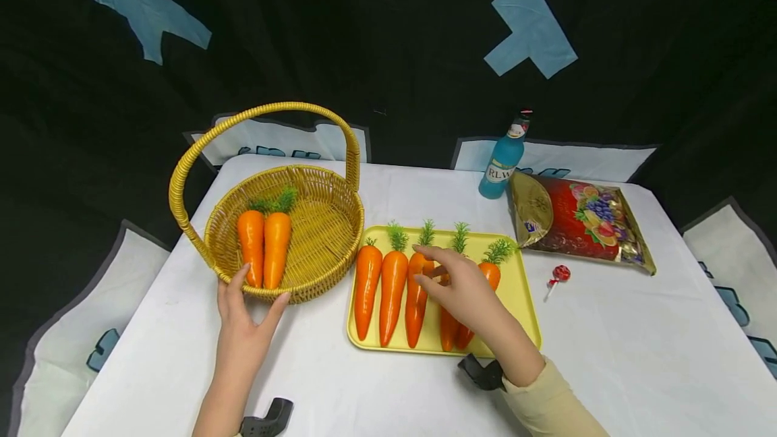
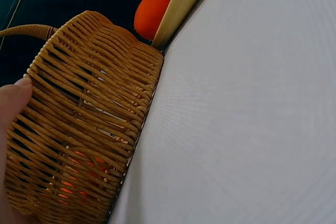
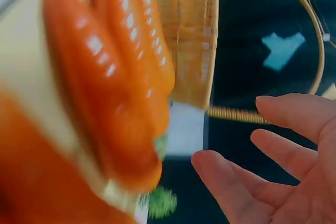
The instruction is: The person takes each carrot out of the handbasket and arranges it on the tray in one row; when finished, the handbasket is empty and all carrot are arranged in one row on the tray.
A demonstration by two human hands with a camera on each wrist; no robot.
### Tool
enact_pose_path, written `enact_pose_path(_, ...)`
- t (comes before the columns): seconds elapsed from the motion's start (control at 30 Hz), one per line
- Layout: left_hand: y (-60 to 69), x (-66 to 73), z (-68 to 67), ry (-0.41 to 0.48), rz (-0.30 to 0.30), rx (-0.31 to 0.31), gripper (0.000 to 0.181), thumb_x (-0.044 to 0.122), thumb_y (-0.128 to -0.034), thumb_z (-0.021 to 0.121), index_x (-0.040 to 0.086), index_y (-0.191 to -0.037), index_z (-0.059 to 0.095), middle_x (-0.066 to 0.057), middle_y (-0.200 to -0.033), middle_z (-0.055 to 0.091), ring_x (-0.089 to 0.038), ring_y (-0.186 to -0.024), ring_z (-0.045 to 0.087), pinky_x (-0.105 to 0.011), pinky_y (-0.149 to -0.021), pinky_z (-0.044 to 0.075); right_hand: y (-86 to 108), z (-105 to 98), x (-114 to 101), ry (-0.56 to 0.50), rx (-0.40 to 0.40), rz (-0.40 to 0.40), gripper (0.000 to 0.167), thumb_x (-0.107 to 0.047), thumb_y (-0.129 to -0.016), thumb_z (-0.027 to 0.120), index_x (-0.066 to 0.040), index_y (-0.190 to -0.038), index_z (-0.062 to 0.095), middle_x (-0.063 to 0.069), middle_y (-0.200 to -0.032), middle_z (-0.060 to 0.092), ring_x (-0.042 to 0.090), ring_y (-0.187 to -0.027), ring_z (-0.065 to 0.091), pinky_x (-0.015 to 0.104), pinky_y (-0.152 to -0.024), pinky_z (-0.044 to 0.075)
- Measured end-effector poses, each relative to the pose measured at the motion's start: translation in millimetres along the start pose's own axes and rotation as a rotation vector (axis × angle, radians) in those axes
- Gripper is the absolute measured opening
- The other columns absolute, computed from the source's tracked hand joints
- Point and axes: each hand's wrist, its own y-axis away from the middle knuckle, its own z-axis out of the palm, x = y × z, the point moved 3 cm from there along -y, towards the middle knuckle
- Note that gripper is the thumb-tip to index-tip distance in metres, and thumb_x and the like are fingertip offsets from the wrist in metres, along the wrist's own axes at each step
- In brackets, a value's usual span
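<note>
my left hand is set at the near-left rim of the round, yellow, woven basket; thumb and fingers are spread, touching its edge. two glossy orange carrots with green tops lie side by side in the basket's left half, tips toward the near side. my right hand is positioned over the rectangular yellow tray, thumb and fingers spread apart. five matching orange carrots lie on this tray: three at left, two at right, partly covered by my right hand. far right stands a blue glass bottle, beside a red-and-gold printed bag; a red lollipop lies nearer.
</note>
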Motion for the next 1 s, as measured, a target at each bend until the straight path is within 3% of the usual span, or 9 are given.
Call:
enact_pose_path(0.33,-0.1,-0.5,1.2,-0.002,0.001,0.003,0.086,0.035,-0.088,0.071,0.02,-0.153,0.017,-0.013,-0.159,-0.006,-0.046,-0.139,0.016,-0.073,-0.095,0.028,-44.7,40.8,-38.0,-0.2,-0.13,-0.132,0.049,-0.021,-0.092,0.068,-0.025,-0.139,0.053,0.003,-0.131,0.057,0.015,-0.101,0.063,0.025,-0.074,0.054)
enact_pose_path(0.47,0.1,-1.2,1.2,-0.003,-0.001,0.003,0.085,0.036,-0.088,0.071,0.02,-0.153,0.017,-0.012,-0.159,-0.008,-0.045,-0.14,0.014,-0.072,-0.095,0.028,-58.3,57.7,-48.6,-0.257,-0.146,-0.185,0.049,-0.019,-0.092,0.068,-0.024,-0.138,0.054,0.003,-0.128,0.059,0.012,-0.099,0.063,0.024,-0.073,0.053)
enact_pose_path(0.73,-0.8,-1.2,1.2,-0.008,0.021,0.015,0.086,0.035,-0.0878,0.072,0.019,-0.152,0.018,-0.012,-0.159,-0.005,-0.044,-0.14,0.016,-0.072,-0.095,0.028,-73.7,72.9,-84.1,-0.174,-0.17,-0.301,0.047,-0.021,-0.093,0.066,-0.018,-0.138,0.055,-0.001,-0.134,0.056,0.008,-0.092,0.062,0.019,-0.073,0.051)
enact_pose_path(1.0,-0.9,-1.0,1.2,-0.004,0.035,0.02,0.085,0.031,-0.0877,0.072,0.02,-0.152,0.018,-0.012,-0.159,-0.006,-0.044,-0.14,0.016,-0.072,-0.095,0.028,-92.2,100.2,-103.7,-0.116,-0.274,-0.222,0.048,-0.023,-0.091,0.068,-0.02,-0.137,0.056,0.002,-0.131,0.058,0.014,-0.102,0.063,0.018,-0.076,0.049)
